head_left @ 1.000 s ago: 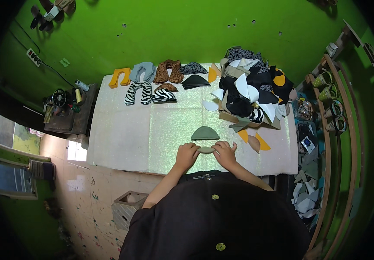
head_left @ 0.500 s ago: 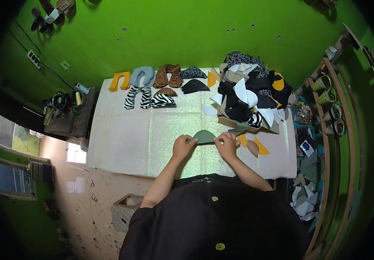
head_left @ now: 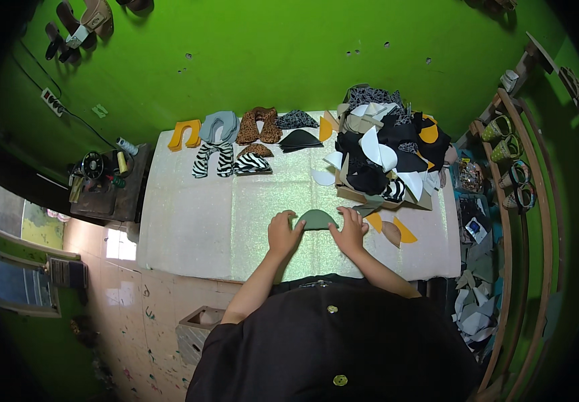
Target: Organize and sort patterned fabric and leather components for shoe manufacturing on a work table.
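A green half-round stack of fabric or leather pieces [head_left: 319, 220] lies on the pale table in front of me, its curved edge facing away. My left hand [head_left: 282, 232] is at its left corner, thumb touching the edge and fingers spread. At the opposite corner my right hand [head_left: 349, 232] rests the same way, thumb against the stack and fingers apart. Right beside that hand lie yellow cut pieces [head_left: 405, 230] and a tan cut piece [head_left: 391, 233]. A dull green scrap [head_left: 368, 206] sits just beyond the right fingers.
Sorted stacks stand along the table's far side: yellow [head_left: 183, 135], grey [head_left: 219, 127], leopard [head_left: 258, 125], zebra [head_left: 213, 159] and black [head_left: 300, 140] pieces. A heaped cardboard box [head_left: 363, 195] of scraps is at the right. A sewing machine [head_left: 93, 165] stands left, a wooden rack [head_left: 521, 234] right.
Both hands have loosened from a pinch at the green stack's corners, and their fingers now spread. The whole view has shifted slightly.
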A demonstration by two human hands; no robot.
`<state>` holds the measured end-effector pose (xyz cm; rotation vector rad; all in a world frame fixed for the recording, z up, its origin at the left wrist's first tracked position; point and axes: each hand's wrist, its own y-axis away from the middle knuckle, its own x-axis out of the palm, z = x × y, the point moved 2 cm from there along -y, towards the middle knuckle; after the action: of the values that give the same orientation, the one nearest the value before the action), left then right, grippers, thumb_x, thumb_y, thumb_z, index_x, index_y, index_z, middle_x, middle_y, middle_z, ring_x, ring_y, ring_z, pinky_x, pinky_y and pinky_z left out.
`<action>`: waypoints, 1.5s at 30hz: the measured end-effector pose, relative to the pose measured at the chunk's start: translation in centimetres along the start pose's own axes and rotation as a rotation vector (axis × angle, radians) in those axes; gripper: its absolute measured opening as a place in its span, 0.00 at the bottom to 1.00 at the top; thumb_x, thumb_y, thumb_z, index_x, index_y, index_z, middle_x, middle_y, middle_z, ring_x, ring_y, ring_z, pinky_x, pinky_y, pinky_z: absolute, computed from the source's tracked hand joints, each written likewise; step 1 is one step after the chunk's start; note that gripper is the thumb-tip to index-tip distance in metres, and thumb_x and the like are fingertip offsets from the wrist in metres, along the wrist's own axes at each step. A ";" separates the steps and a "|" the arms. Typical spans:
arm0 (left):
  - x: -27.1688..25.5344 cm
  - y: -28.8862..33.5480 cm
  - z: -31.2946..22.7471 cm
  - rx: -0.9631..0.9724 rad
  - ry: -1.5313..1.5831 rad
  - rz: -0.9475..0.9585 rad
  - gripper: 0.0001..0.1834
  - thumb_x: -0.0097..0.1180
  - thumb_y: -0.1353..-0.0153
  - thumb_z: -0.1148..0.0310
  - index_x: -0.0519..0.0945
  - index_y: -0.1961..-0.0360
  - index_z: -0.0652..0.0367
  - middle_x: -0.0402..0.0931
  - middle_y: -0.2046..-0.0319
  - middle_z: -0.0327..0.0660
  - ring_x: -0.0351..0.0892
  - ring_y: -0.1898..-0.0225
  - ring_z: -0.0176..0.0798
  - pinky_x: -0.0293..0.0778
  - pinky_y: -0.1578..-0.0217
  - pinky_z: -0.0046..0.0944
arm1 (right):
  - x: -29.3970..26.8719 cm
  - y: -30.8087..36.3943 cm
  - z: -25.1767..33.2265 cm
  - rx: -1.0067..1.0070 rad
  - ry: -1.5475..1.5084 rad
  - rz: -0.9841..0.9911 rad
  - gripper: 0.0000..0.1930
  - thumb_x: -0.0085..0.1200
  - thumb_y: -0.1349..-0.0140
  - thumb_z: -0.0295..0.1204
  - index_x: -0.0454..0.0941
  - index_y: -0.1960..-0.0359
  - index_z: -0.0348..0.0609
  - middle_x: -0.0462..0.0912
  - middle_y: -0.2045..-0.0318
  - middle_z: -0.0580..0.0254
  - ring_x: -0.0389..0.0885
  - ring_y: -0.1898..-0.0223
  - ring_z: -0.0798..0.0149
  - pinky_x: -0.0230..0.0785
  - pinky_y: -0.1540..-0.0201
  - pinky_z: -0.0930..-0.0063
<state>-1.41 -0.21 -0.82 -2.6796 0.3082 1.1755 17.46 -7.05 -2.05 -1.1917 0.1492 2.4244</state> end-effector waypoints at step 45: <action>-0.7 0.0 -3.1 0.406 -0.038 0.180 0.23 0.46 0.38 0.57 0.71 0.44 0.52 0.69 0.45 0.44 0.60 0.37 0.51 0.44 0.39 0.65 | -12.0 -24.2 2.9 -0.059 0.098 -0.183 0.06 0.52 0.47 0.36 0.79 0.71 0.53 0.76 0.53 0.65 0.62 0.43 0.56 0.43 0.46 0.37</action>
<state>0.31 -0.98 1.75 -2.3110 0.7114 1.0717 32.09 11.51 11.31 -1.2919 -0.0021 2.2271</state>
